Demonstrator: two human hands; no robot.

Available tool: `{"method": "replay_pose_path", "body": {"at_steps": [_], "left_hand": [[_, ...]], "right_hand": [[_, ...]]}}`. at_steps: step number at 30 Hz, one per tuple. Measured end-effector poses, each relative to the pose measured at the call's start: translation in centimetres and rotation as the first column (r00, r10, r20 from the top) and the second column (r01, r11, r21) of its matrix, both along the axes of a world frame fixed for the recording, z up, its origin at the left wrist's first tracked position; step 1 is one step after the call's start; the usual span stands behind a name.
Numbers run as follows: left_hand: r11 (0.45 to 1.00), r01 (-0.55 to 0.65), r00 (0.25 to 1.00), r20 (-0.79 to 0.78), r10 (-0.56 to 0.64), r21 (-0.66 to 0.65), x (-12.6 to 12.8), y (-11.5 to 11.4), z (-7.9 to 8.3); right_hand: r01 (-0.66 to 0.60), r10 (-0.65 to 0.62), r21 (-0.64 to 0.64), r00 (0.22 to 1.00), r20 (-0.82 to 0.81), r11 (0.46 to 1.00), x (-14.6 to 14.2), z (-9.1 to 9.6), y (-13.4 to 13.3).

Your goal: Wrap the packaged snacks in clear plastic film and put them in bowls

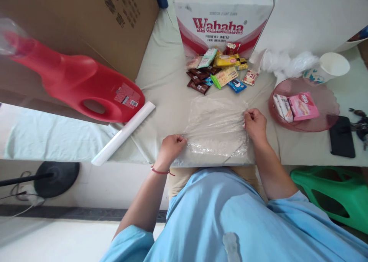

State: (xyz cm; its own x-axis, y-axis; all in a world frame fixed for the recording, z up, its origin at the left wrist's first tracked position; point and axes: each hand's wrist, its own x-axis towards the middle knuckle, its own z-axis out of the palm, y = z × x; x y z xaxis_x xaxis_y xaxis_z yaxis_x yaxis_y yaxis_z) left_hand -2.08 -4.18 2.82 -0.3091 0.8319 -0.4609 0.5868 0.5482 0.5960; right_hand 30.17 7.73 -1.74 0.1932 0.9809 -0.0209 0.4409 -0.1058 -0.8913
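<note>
A thin, wrinkled clear plastic sheet (pixel 217 130) lies spread on the cloth-covered table near its front edge. I cannot tell whether it is a single layer or a bag. My left hand (pixel 172 147) pinches its left edge, and a red string bracelet circles that wrist. At the right edge, my right hand (pixel 255 125) also has its fingers closed on the plastic, a little farther from me. Creases run across the sheet between both hands. Just beyond it sits a pile of small wrapped snacks (pixel 224 78), apart from my hands.
A red jug (pixel 115 89) and a white roll (pixel 123 133) are at left beside a cardboard box (pixel 115 36). The Wahaha carton (pixel 218 22) stands behind. To the right are a pink plate (pixel 327 105) holding snacks, a paper cup (pixel 316 74) and a phone (pixel 342 137).
</note>
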Motion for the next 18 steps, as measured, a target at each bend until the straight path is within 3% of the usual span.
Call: {"method": "replay_pose_path", "body": {"at_steps": [6,10,12,14,16,18], "left_hand": [[0.991,0.089,0.939,0.339,-0.049,-0.102,-4.5,-0.7,0.1],[0.994,-0.020,0.952,0.301,0.052,-0.108,-6.4,-1.3,0.7],[0.990,-0.138,0.973,0.186,0.136,-0.003,-5.9,-1.3,1.3],[0.962,-0.199,0.980,0.033,0.196,0.186,-4.3,-1.2,2.0],[0.913,-0.114,0.981,-0.103,0.166,0.392,-1.8,-0.6,2.7],[0.847,0.145,0.979,-0.198,-0.049,0.512,0.9,0.3,2.8]], "right_hand": [[-0.018,0.018,0.008,1.000,0.004,1.000,0.1,-0.2,0.1],[-0.014,0.014,-0.004,1.000,-0.012,1.000,0.0,-0.2,0.0],[-0.022,0.022,-0.006,1.000,0.003,1.000,0.0,-0.1,-0.1],[-0.032,0.032,-0.002,0.999,0.024,0.999,-0.1,0.0,-0.1],[-0.047,0.047,-0.003,0.999,0.024,0.999,-0.2,-0.1,-0.1],[-0.072,0.072,-0.023,0.997,-0.014,0.997,-0.4,-0.1,0.1]]}}
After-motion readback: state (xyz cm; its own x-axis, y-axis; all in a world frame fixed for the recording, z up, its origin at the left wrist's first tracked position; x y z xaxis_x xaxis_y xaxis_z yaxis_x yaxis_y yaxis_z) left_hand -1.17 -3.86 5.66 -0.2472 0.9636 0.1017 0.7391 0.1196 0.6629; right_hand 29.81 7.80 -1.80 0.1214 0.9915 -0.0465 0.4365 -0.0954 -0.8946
